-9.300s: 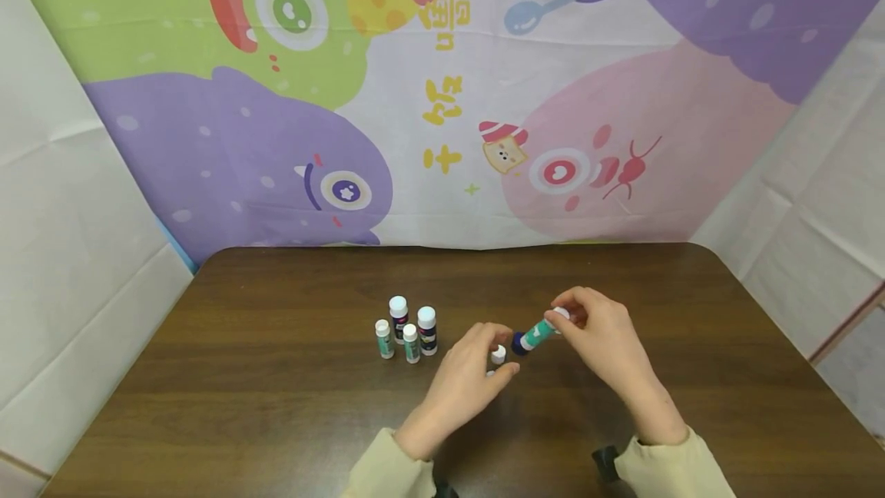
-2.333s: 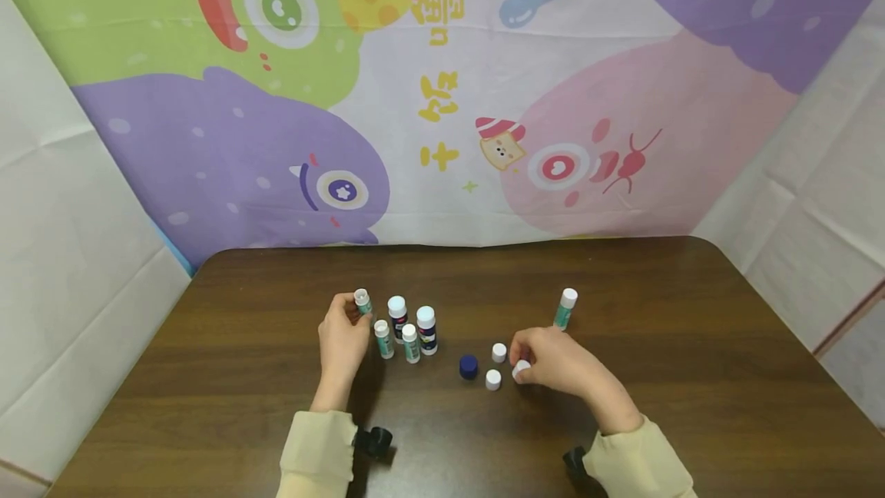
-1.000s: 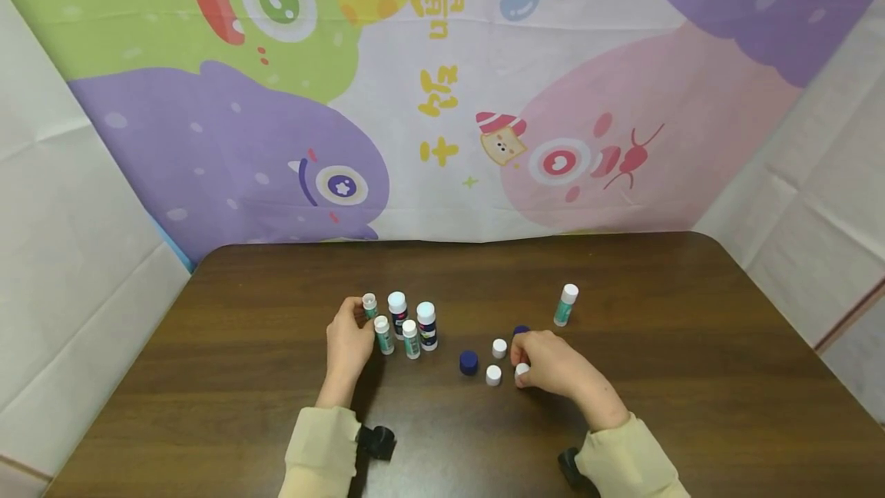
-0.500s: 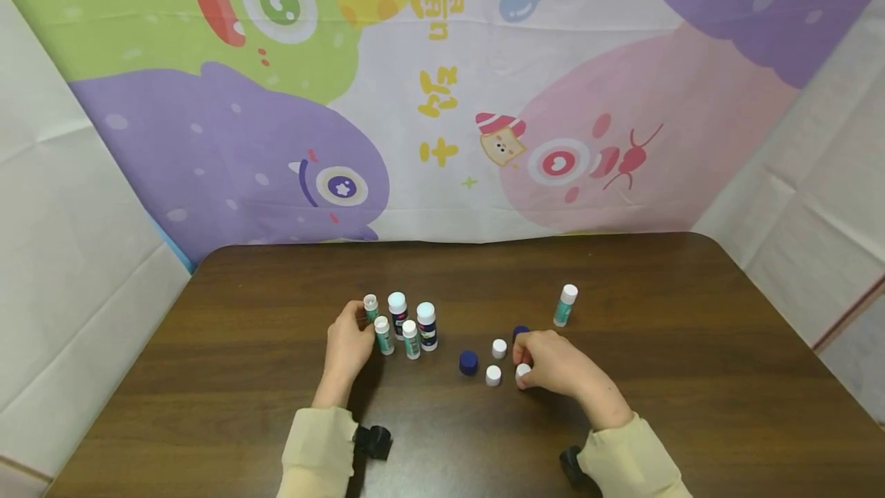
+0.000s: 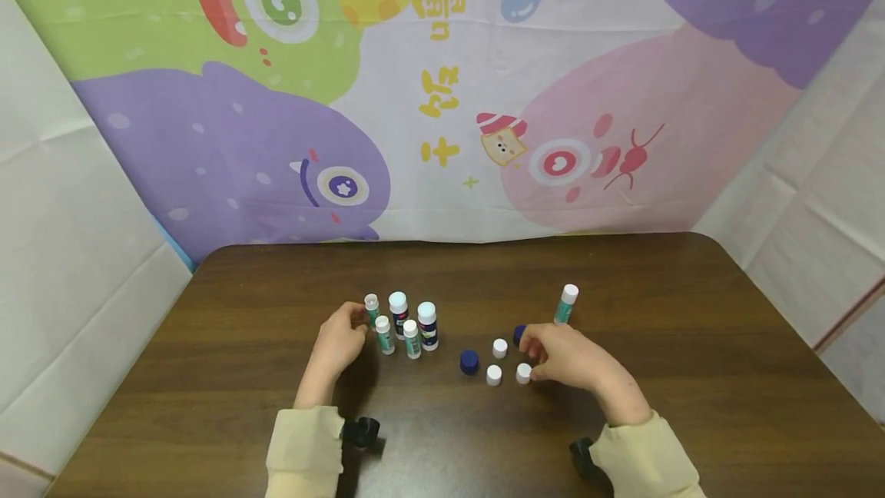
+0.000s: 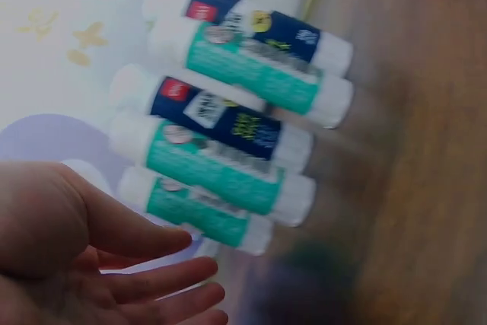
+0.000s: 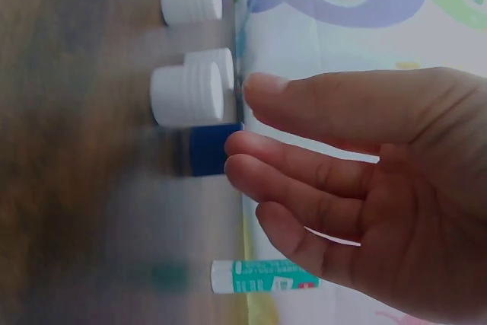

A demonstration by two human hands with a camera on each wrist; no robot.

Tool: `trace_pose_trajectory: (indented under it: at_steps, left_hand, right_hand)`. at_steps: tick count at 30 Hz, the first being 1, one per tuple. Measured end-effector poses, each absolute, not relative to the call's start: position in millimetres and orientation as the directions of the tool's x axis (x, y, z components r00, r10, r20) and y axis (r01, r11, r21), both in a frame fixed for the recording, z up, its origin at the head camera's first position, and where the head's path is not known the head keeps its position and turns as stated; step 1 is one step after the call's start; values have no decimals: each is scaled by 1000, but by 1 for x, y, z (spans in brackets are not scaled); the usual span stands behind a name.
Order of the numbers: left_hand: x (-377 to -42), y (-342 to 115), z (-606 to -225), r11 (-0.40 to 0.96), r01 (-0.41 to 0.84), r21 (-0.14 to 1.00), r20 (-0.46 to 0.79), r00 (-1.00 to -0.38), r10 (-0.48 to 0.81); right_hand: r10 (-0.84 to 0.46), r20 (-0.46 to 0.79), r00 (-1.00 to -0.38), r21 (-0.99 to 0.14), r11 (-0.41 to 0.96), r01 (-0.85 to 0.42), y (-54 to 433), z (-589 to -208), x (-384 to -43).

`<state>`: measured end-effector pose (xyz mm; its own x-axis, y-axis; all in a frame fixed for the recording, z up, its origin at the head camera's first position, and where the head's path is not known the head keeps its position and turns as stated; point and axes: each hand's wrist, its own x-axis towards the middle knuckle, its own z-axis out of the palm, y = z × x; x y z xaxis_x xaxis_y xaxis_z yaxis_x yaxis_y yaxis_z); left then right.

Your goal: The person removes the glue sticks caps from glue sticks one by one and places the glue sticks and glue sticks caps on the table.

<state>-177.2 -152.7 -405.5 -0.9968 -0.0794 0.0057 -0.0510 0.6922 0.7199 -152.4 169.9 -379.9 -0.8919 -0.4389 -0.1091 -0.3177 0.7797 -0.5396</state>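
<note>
My left hand (image 5: 341, 340) is beside a small green glue stick (image 6: 199, 207) at the left end of a cluster; its fingers are loosely spread and grip nothing. Two more green glue sticks (image 5: 412, 340) and two larger navy glue sticks (image 5: 428, 327) stand upright in that cluster. My right hand (image 5: 570, 356) hovers by a white cap (image 5: 523, 373), thumb and fingers parted with nothing between them. Two other white caps (image 5: 494, 375) sit near it. A navy cap (image 5: 469, 362) is left of them; another navy cap (image 7: 215, 150) is partly hidden by the right fingers in the head view.
A capped green glue stick (image 5: 567, 303) stands apart, behind the right hand. Everything rests on a dark wooden table (image 5: 242, 406). A printed cartoon cloth (image 5: 442, 198) hangs at its back edge, with white sheets (image 5: 76, 214) at the sides.
My left hand has brought a small green glue stick to the cluster and let go, drawing slightly back. My right hand has set the white cap down among the caps and released it.
</note>
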Motion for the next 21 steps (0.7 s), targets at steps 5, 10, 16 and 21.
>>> trace_pose_trajectory:
  at_steps: [5, 10, 16, 21]
  left_hand:
    - [-173, -157, -392, 709, -42, 704, 16, -997, -76]
    - [-171, -155, -382, 696, -26, 718, 50, -995, -88]
    - [-166, -148, -369, 665, 50, 745, 155, -983, -100]
    - [-159, -138, -356, 643, 137, 754, 234, -970, -68]
  right_hand:
    - [-401, -47, -915, -571, 762, -305, 175, -378, -155]
    - [-334, 112, -936, -535, 773, -340, 179, -376, -162]
    - [-224, 297, -928, -526, 773, -355, 185, -371, -166]
    - [-148, 401, -904, -529, 768, -360, 190, -371, -170]
